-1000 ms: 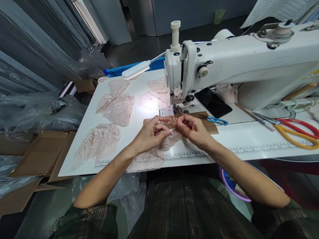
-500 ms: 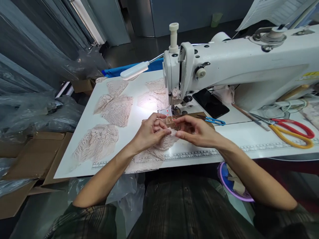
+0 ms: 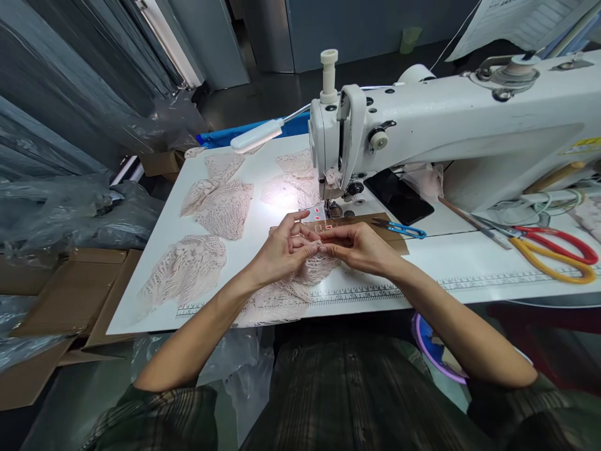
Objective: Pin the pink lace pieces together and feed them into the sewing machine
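A pale pink piece of lace fabric point(image 3: 319, 268) is pinched at its upper edge between both hands, just in front of the sewing machine point(image 3: 331, 147). My left hand point(image 3: 286, 245) grips it with thumb and fingers. From the other side, the fingertips of my right hand point(image 3: 359, 247) close on the same edge, close to the left thumb. The lace hangs down and spreads over the table's front edge. Beneath and behind the fingers lies a brown cardboard strip point(image 3: 394, 241) by the needle area. Fingers hide part of the pinched edge.
More lace pieces point(image 3: 225, 210) lie on the white table point(image 3: 154, 250) at left. Blue thread snips point(image 3: 406, 230), a black phone point(image 3: 399, 197) and red-and-yellow scissors point(image 3: 554, 254) lie to the right. A printed ruler point(image 3: 357, 295) runs along the front. A purple basket point(image 3: 436, 357) stands below.
My right hand has moved left to the lace edge, its fingers closing on it beside my left hand. The left hand keeps its grip, and the view has shifted slightly.
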A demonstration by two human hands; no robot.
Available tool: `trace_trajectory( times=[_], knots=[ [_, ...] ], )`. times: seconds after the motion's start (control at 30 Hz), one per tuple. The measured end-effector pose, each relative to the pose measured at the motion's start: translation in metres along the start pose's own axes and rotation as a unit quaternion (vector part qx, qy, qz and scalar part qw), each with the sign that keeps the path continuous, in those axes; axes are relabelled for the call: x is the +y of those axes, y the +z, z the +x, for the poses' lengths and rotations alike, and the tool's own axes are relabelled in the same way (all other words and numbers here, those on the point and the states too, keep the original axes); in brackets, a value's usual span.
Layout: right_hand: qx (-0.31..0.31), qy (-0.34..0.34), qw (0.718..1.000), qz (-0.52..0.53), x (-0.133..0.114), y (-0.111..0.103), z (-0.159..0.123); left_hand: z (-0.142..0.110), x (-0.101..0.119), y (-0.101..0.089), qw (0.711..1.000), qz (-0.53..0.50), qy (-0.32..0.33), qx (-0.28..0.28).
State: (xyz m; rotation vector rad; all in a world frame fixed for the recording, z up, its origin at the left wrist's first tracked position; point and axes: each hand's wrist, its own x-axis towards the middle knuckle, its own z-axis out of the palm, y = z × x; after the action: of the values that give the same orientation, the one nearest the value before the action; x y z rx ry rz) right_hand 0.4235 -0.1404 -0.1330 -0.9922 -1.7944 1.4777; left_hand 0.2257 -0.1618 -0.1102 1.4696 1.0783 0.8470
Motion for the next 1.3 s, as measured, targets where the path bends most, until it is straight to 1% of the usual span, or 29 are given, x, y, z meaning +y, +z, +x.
trace_trajectory(
  times=[0.07,0.1,0.13,0.2,0.27,0.3,0.37,0.43,0.47,0.53,0.6,0.67,0.7,0.8,0.87,0.93,1.03,1.13,1.17,1.23,1.27,1.3],
  knots=[
    [0.033,-0.009,0.998,-0.052,0.0,-0.001,0.0,0.0,-0.001,-0.002,1.0,0.012,-0.006,-0.005],
    [0.046,-0.01,0.997,-0.059,0.001,-0.001,-0.001,-0.001,-0.003,-0.003,1.0,0.019,-0.009,-0.01],
    [0.053,-0.008,0.997,-0.049,0.002,-0.002,-0.002,-0.002,-0.004,-0.005,0.999,0.027,-0.013,-0.016],
    [0.069,0.004,0.998,0.003,0.003,-0.003,-0.004,-0.005,-0.009,-0.01,0.999,0.04,-0.022,-0.026],
    [0.071,0.02,0.996,0.041,0.003,-0.004,-0.006,-0.008,-0.013,-0.015,0.998,0.05,-0.027,-0.026],
    [0.063,0.026,0.997,0.033,0.003,-0.003,-0.006,-0.01,-0.015,-0.016,0.998,0.051,-0.025,-0.021],
    [0.023,0.027,0.999,-0.024,0.0,-0.002,-0.006,-0.013,-0.015,-0.015,0.998,0.053,-0.012,-0.014],
    [-0.032,0.007,0.996,-0.079,-0.004,-0.001,-0.005,-0.015,-0.011,-0.01,0.998,0.058,0.015,-0.013],
    [-0.05,-0.007,0.995,-0.089,-0.006,-0.001,-0.004,-0.015,-0.008,-0.007,0.997,0.064,0.034,-0.01],
    [-0.055,-0.034,0.995,-0.082,-0.01,-0.001,-0.003,-0.017,-0.003,-0.001,0.994,0.087,0.072,-0.001],
    [-0.023,-0.045,0.997,-0.053,-0.014,-0.003,-0.006,-0.018,-0.002,0.003,0.987,0.123,0.101,0.014],
    [0.014,-0.041,0.999,-0.006,-0.017,-0.006,-0.01,-0.018,-0.004,0.002,0.983,0.148,0.11,0.026],
    [0.029,-0.037,0.999,0.016,-0.018,-0.008,-0.012,-0.018,-0.006,0.001,0.983,0.144,0.108,0.034],
    [0.073,-0.025,0.996,0.044,-0.018,-0.012,-0.018,-0.017,-0.01,-0.006,0.993,0.076,0.07,0.052],
    [0.081,-0.014,0.996,0.047,-0.016,-0.014,-0.019,-0.018,-0.011,-0.011,0.997,0.029,0.033,0.058],
    [0.053,0.005,0.997,0.054,-0.015,-0.013,-0.019,-0.021,-0.01,-0.015,0.998,0.002,0.009,0.065],
    [-0.036,0.037,0.997,0.06,-0.017,-0.007,-0.016,-0.029,-0.003,-0.024,0.997,-0.018,-0.003,0.076],
    [-0.106,0.039,0.991,0.072,-0.023,0.008,-0.009,-0.029,0.012,-0.043,0.997,0.0,-0.001,0.071],
    [-0.121,0.032,0.989,0.076,-0.024,0.014,-0.005,-0.025,0.019,-0.05,0.997,0.029,0.009,0.067],
    [-0.133,0.015,0.987,0.084,-0.025,0.028,0.003,-0.009,0.033,-0.064,0.988,0.138,0.038,0.058],
    [-0.129,0.013,0.988,0.089,-0.024,0.034,0.007,0.002,0.038,-0.068,0.978,0.2,0.049,0.037],
    [-0.117,0.019,0.988,0.096,-0.023,0.039,0.01,0.015,0.041,-0.071,0.966,0.254,0.047,0.005]
  ],
)
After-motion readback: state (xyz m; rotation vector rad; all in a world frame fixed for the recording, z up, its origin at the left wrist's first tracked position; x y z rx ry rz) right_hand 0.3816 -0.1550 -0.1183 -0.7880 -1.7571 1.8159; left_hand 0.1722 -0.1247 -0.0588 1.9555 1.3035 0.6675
